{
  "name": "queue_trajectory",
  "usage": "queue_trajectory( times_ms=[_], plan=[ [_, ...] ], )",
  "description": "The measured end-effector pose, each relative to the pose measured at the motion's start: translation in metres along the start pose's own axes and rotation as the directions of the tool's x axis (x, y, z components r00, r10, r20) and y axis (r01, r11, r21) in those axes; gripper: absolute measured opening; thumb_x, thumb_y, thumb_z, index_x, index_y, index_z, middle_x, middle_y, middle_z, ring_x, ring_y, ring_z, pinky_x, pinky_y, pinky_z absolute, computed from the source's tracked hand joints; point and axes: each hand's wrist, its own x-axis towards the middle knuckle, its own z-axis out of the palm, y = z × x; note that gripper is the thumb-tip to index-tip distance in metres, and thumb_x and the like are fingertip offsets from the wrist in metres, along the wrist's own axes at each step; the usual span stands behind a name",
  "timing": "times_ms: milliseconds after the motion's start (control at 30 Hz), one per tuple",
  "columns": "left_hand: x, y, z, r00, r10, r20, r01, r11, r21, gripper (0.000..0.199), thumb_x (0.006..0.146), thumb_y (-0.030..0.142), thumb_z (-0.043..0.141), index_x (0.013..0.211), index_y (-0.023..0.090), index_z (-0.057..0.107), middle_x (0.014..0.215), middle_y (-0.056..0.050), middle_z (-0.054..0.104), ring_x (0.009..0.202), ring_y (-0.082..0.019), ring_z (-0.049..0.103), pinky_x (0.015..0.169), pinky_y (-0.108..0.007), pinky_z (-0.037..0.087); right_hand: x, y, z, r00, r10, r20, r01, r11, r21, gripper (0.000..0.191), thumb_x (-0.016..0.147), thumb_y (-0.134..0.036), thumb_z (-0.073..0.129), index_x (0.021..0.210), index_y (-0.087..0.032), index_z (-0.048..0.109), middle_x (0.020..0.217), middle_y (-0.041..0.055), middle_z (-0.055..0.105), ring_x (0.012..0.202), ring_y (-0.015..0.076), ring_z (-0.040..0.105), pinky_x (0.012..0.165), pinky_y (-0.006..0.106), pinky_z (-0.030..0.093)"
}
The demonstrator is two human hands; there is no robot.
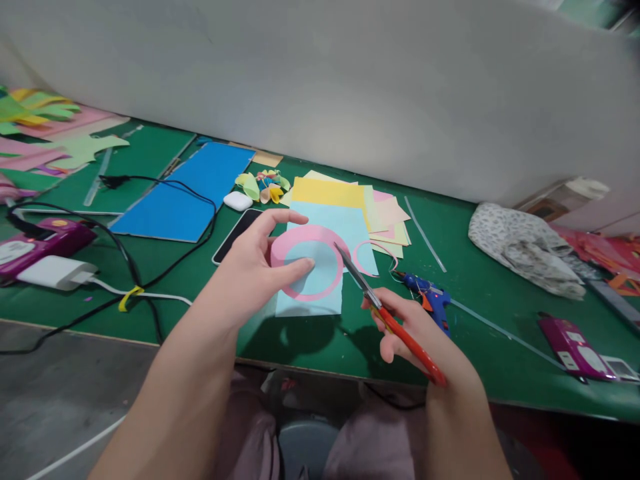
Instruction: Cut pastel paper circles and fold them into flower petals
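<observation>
I see a green surface (500, 293); light blue paper (333, 215) toward its near edge; scissors (400, 331), right hand (425, 327) wrapped round the handles; pink ring (315, 233) over the paper, left hand (255, 267) pinching it — I'd turn the ring, blades steady.

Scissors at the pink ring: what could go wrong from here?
Tips of the scissors overlap the narrow pink ring in this view; a slip might sever it.
The left hand has its thumb inside the ring's outline; an inward swing could nick it.
The glue gun lies close beside the right hand; a sideways move might knock it.
</observation>
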Motion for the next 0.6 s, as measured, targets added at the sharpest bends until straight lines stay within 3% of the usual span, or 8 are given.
queue_trajectory(
  times_ms=[200,300,400,500,600],
  plan=[
    [-0.001,0.0,-0.003,0.999,-0.02,0.032,0.019,1.0,0.011,0.05,0.063,0.024,0.079,0.109,0.027,0.06,0.095,-0.003,0.062,0.066,-0.016,0.062,0.046,-0.022,0.05,-0.002,-0.004,-0.005,0.992,0.09,0.093,-0.097,0.992,0.074,0.067,0.055,-0.067,0.077,0.105,-0.027,0.056,0.074,-0.0036,0.041,0.057,0.0117,0.042,0.047,0.022,0.035],
    [-0.001,0.0,-0.002,0.999,-0.014,0.035,0.014,1.0,0.012,0.051,0.063,0.026,0.079,0.11,0.027,0.059,0.094,-0.003,0.062,0.066,-0.016,0.062,0.047,-0.023,0.051,-0.006,0.003,-0.015,0.984,0.076,0.163,-0.1,0.984,0.146,0.08,0.046,-0.074,0.073,0.11,-0.029,0.056,0.085,-0.0017,0.046,0.067,0.0138,0.048,0.056,0.023,0.041],
    [0.0,-0.001,-0.001,0.999,-0.02,0.041,0.019,1.0,0.025,0.051,0.064,0.026,0.079,0.11,0.028,0.057,0.097,-0.003,0.062,0.07,-0.017,0.063,0.05,-0.024,0.052,-0.015,0.014,-0.029,0.986,0.012,0.164,-0.033,0.991,0.126,0.08,0.05,-0.073,0.072,0.115,-0.029,0.057,0.092,0.0006,0.052,0.075,0.0158,0.052,0.065,0.025,0.043],
    [-0.001,0.0,0.001,0.996,-0.051,0.071,0.047,0.997,0.059,0.05,0.067,0.025,0.076,0.112,0.029,0.055,0.084,0.0,0.061,0.067,-0.016,0.061,0.05,-0.023,0.05,-0.022,0.02,-0.04,0.993,-0.084,0.08,0.068,0.981,0.181,0.068,0.061,-0.067,0.073,0.114,-0.026,0.059,0.093,0.0033,0.057,0.079,0.0181,0.053,0.068,0.027,0.044],
    [-0.004,0.004,0.008,0.985,-0.107,0.136,0.09,0.988,0.124,0.048,0.071,0.024,0.071,0.115,0.029,0.052,0.067,0.004,0.056,0.055,-0.014,0.055,0.045,-0.021,0.044,-0.02,0.019,-0.04,0.964,-0.22,-0.152,0.251,0.939,0.234,0.051,0.077,-0.057,0.068,0.116,-0.026,0.058,0.092,0.004,0.059,0.077,0.017,0.054,0.066,0.028,0.046]
  ],
)
